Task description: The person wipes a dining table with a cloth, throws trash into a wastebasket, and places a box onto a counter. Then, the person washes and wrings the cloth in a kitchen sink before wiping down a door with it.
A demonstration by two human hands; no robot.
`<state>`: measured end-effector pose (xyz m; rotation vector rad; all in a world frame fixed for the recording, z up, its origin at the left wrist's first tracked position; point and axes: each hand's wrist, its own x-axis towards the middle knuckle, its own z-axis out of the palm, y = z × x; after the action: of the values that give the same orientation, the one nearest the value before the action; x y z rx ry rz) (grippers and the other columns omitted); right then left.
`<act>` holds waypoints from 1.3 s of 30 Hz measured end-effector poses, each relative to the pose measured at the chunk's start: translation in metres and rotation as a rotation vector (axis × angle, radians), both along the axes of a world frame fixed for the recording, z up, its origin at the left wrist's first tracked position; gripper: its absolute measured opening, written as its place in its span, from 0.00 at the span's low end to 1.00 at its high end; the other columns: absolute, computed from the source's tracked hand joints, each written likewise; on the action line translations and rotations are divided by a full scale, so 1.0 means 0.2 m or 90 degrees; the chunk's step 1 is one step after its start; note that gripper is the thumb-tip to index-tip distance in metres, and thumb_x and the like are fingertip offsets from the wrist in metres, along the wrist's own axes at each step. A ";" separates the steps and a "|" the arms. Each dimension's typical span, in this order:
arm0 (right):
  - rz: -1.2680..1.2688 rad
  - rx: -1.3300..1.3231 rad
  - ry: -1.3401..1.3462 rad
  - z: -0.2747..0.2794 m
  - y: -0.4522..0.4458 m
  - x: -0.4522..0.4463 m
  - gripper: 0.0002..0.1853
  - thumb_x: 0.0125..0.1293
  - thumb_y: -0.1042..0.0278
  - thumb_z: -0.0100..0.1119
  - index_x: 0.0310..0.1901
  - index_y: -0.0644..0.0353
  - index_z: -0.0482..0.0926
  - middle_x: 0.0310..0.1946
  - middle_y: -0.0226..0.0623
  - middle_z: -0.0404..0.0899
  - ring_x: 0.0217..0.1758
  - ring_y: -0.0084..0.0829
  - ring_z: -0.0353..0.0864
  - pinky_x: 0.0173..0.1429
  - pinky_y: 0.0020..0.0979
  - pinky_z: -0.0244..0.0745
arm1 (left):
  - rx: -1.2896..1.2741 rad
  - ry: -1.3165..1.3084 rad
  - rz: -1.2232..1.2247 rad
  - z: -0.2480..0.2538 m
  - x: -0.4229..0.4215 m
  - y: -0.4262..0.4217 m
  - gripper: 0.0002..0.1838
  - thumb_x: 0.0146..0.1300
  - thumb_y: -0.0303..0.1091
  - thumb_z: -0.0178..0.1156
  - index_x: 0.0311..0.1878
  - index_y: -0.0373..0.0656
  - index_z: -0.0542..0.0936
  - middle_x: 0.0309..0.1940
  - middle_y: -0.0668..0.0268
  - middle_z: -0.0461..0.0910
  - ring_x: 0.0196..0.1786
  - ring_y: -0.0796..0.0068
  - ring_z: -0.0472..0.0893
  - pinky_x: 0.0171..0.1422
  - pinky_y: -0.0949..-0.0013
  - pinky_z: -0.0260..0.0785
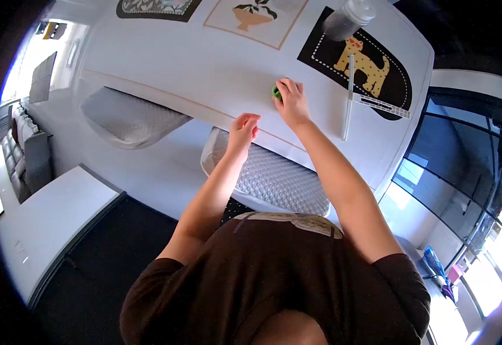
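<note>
On the white table (205, 75), my right hand (292, 103) is closed over a small round green object (275, 92); only its left edge shows, so its kind is unclear. My left hand (243, 133) hovers near the table's front edge, fingers curled in towards the palm. Whether anything is inside those fingers is hidden. To the right of my right hand lies a white T-shaped tool (347, 112) with a long thin rod and a slotted crossbar. Its crossbar overlaps a black placemat (397, 86) with a yellow leopard figure.
A clear lidded jar (346, 23) stands at the placemat's upper edge. Farther back are a placemat with a bowl picture (256, 26) and a dark patterned placemat (156, 7). Two padded chairs (285, 181) (133, 118) are tucked at the front edge.
</note>
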<state>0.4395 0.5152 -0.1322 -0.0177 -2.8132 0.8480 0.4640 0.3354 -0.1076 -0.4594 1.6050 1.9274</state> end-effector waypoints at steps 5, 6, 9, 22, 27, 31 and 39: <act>0.063 0.183 -0.009 0.06 -0.02 0.08 0.25 0.55 0.70 0.60 0.57 0.63 0.72 0.57 0.33 0.70 0.59 0.41 0.68 0.59 0.43 0.70 | 0.054 0.012 -0.016 0.02 -0.01 0.04 0.08 0.66 0.29 0.52 0.42 0.39 0.79 0.21 0.75 0.69 0.23 0.87 0.66 0.25 0.80 0.56; 0.061 0.188 -0.014 0.07 -0.01 0.11 0.25 0.55 0.70 0.60 0.57 0.63 0.72 0.57 0.33 0.70 0.59 0.41 0.68 0.59 0.43 0.70 | 0.057 0.012 -0.026 0.02 -0.01 0.05 0.08 0.66 0.29 0.52 0.42 0.39 0.79 0.21 0.75 0.69 0.23 0.87 0.66 0.25 0.80 0.56; 0.065 0.250 -0.036 0.07 0.00 0.15 0.24 0.53 0.71 0.60 0.55 0.61 0.74 0.54 0.34 0.71 0.57 0.40 0.69 0.57 0.41 0.71 | 0.046 0.014 -0.018 0.03 -0.01 0.05 0.08 0.65 0.29 0.52 0.41 0.39 0.79 0.22 0.75 0.69 0.24 0.87 0.66 0.25 0.80 0.56; 0.050 0.172 -0.074 0.13 -0.03 0.05 0.22 0.55 0.72 0.58 0.54 0.49 0.75 0.52 0.32 0.70 0.57 0.40 0.68 0.60 0.43 0.68 | 0.066 0.009 -0.025 0.04 -0.02 0.04 0.08 0.65 0.29 0.52 0.41 0.40 0.79 0.22 0.75 0.70 0.24 0.88 0.66 0.26 0.81 0.55; 0.091 0.226 -0.127 0.13 0.12 0.36 0.19 0.57 0.73 0.54 0.52 0.49 0.76 0.50 0.31 0.71 0.55 0.39 0.68 0.58 0.42 0.69 | 0.059 0.021 -0.036 0.03 -0.01 0.04 0.07 0.65 0.30 0.53 0.40 0.41 0.80 0.23 0.75 0.72 0.25 0.87 0.68 0.29 0.80 0.58; 0.031 0.203 -0.142 0.12 0.26 0.67 0.12 0.57 0.74 0.54 0.42 0.49 0.78 0.44 0.29 0.72 0.51 0.39 0.71 0.54 0.40 0.73 | 0.035 0.043 -0.044 0.01 -0.01 0.04 0.06 0.65 0.31 0.56 0.39 0.42 0.80 0.24 0.75 0.73 0.25 0.87 0.69 0.28 0.79 0.59; -0.153 0.173 -0.187 0.09 0.57 1.37 0.14 0.54 0.76 0.54 0.40 0.48 0.79 0.44 0.29 0.72 0.50 0.40 0.72 0.46 0.40 0.78 | 0.063 0.098 -0.092 0.10 0.10 0.24 0.06 0.66 0.32 0.55 0.39 0.41 0.79 0.20 0.74 0.70 0.22 0.86 0.67 0.24 0.80 0.55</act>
<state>0.7136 0.6298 -0.1138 -0.4641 -3.0861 0.4356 0.4842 0.3827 -0.0872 -0.1534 1.5825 1.9601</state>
